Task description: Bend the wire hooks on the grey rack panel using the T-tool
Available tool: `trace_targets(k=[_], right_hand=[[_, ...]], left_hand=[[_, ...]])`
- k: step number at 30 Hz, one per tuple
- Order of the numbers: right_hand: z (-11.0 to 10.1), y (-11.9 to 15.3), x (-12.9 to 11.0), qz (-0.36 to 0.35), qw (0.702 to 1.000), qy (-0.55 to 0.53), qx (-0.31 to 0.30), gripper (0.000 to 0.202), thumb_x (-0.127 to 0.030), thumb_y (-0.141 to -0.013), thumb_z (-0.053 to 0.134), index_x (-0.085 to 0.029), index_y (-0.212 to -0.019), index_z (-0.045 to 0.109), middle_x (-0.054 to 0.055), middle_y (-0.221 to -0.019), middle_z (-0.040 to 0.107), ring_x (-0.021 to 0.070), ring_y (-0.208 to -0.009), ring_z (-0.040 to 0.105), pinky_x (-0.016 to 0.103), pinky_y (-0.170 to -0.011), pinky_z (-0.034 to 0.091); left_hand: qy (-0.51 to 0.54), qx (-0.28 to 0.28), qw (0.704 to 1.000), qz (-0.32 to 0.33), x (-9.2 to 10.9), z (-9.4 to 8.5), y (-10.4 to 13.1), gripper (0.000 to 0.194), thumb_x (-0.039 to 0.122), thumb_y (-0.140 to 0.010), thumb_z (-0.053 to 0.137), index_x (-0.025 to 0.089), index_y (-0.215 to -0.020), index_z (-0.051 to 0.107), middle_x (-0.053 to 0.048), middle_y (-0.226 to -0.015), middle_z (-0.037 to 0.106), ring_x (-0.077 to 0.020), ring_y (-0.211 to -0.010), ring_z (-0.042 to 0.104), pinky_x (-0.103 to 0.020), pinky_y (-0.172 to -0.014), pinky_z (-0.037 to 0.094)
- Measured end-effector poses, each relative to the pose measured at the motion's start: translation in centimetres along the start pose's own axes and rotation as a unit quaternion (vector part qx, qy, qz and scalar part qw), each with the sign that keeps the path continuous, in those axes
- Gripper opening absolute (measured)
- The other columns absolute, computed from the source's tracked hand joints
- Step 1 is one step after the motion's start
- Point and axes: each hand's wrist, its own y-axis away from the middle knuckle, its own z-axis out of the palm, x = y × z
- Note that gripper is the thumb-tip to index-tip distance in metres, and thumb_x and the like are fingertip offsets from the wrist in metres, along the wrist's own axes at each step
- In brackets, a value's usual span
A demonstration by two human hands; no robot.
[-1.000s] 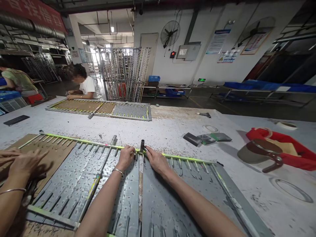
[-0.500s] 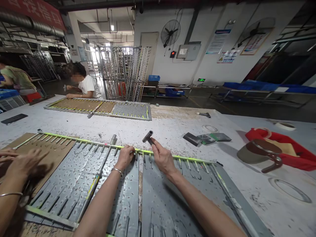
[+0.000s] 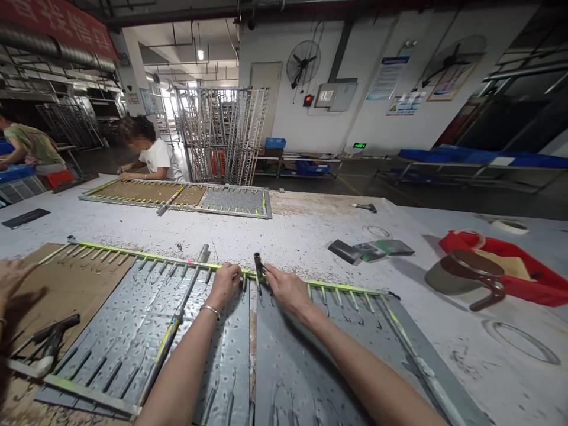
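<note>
L hand (image 3: 225,285) rests at the far rail of the hook rack (image 3: 177,331), fingers curled together on the yellow-green bar (image 3: 346,286), pinching it right by a hook; wrist wears a thin bangle. R hand (image 3: 287,288) sits just beside it, to the right, grip closed around a small dark metal tube tool (image 3: 257,264) that stands upright w/ its lower end on the same bar. Both forearms lie across the grey dimpled sheets of the rack. Hooks hang off the bar on both sides of the hands.

A long rod (image 3: 177,322) lies diagonally on the rack, left of the L arm. At far left, a co-worker's hand (image 3: 11,278) is above brown cardboard; a dark hammer-like tool (image 3: 51,337) lies near it on the rack's near-left corner.

On the desk (image 3: 310,234) to the right: dark flat pieces (image 3: 370,249), a tape ring (image 3: 377,231), a red tray (image 3: 523,272) w/ a brown cap (image 3: 461,273) in front. Farther back, a second rack (image 3: 177,198) w/ a person in a white shirt (image 3: 157,157) working at it.
</note>
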Motion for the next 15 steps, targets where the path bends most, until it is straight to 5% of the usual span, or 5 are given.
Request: trace_targets(k=[4, 9, 13, 15], right_hand=[[-0.2, -0.1, -0.2, -0.016, 0.996, -0.036, 0.085, 0.049, -0.031, -0.114, 0.030, -0.019, -0.157, 0.048, 0.009, -0.114, 0.073, 0.0227, -0.079, 0.070, 0.028, -0.069, 0.052], [0.8, 0.0, -0.5, -0.014, 1.000, 0.002, 0.024, 0.037, -0.029, -0.107, 0.048, -0.021, -0.136, 0.070, 0.009, -0.101, 0.076, 0.0283, -0.078, 0.072, 0.031, -0.068, 0.054], [1.1, 0.1, -0.6, -0.038, 0.996, -0.017, 0.075, 0.047, -0.026, -0.112, 0.034, -0.019, -0.155, 0.051, 0.010, -0.131, 0.067, 0.0247, -0.096, 0.071, 0.029, -0.083, 0.054], [1.9, -0.1, -0.6, -0.035, 0.997, -0.010, 0.061, 0.047, -0.026, -0.111, 0.036, -0.015, -0.153, 0.054, 0.012, -0.121, 0.071, 0.0268, -0.090, 0.072, 0.031, -0.079, 0.055]], left_hand=[[-0.005, -0.003, 1.000, 0.000, -0.1, 0.1, -0.1, 0.021, 0.002, -0.081, 0.058, 0.019, -0.084, 0.070, -0.005, -0.087, 0.065, -0.0200, -0.084, 0.060, -0.031, -0.078, 0.046], [-0.008, 0.001, 1.000, -0.001, -0.1, 0.2, -0.1, 0.022, 0.001, -0.082, 0.058, 0.019, -0.085, 0.071, -0.005, -0.087, 0.065, -0.0195, -0.084, 0.061, -0.030, -0.079, 0.046], [-0.016, 0.000, 1.000, -0.006, 0.0, 0.2, -0.1, 0.021, 0.002, -0.082, 0.060, 0.019, -0.086, 0.071, -0.005, -0.088, 0.066, -0.0202, -0.085, 0.061, -0.031, -0.080, 0.045], [-0.019, -0.001, 1.000, -0.007, 0.1, 0.3, 0.0, 0.020, 0.002, -0.082, 0.060, 0.019, -0.086, 0.070, -0.005, -0.088, 0.066, -0.0208, -0.085, 0.061, -0.031, -0.080, 0.045]])
